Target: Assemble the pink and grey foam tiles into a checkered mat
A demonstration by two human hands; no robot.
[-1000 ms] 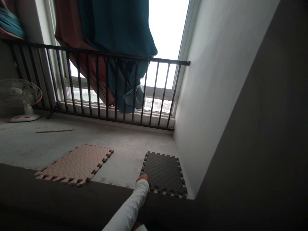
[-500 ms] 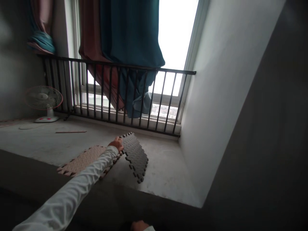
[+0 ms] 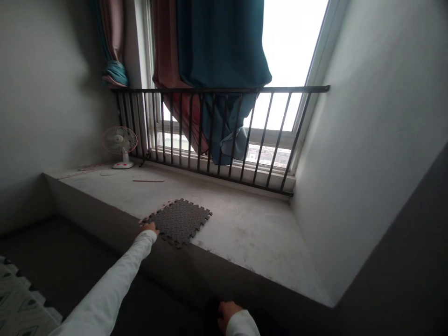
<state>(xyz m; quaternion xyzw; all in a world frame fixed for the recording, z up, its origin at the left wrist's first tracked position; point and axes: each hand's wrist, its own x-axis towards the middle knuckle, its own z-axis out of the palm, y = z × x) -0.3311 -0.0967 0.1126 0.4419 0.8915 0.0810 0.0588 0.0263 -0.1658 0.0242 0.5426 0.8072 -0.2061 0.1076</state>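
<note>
A dark grey interlocking foam mat (image 3: 179, 222) with a tread pattern lies flat on the concrete ledge (image 3: 241, 224). My left hand (image 3: 149, 227) is at its near left edge, fingers curled on it. Only a thin beige sliver of a second foam mat (image 3: 163, 206) shows along the dark mat's far left side, so that mat seems to lie beneath it. My right hand (image 3: 228, 315) hangs low at the bottom of the view, against the ledge's dark front face. It looks loosely closed and holds nothing.
A barred black metal railing (image 3: 224, 89) runs before a window hung with teal and brown curtains (image 3: 220, 46). A small white fan (image 3: 119, 141) and a thin wooden strip (image 3: 148, 180) stand on the ledge. A patterned floor mat (image 3: 21, 303) lies at lower left.
The dark mat has gone from being held tilted to lying flat over the beige mat, which is now almost hidden. My view has widened and shifted, showing more of the ledge and floor.
</note>
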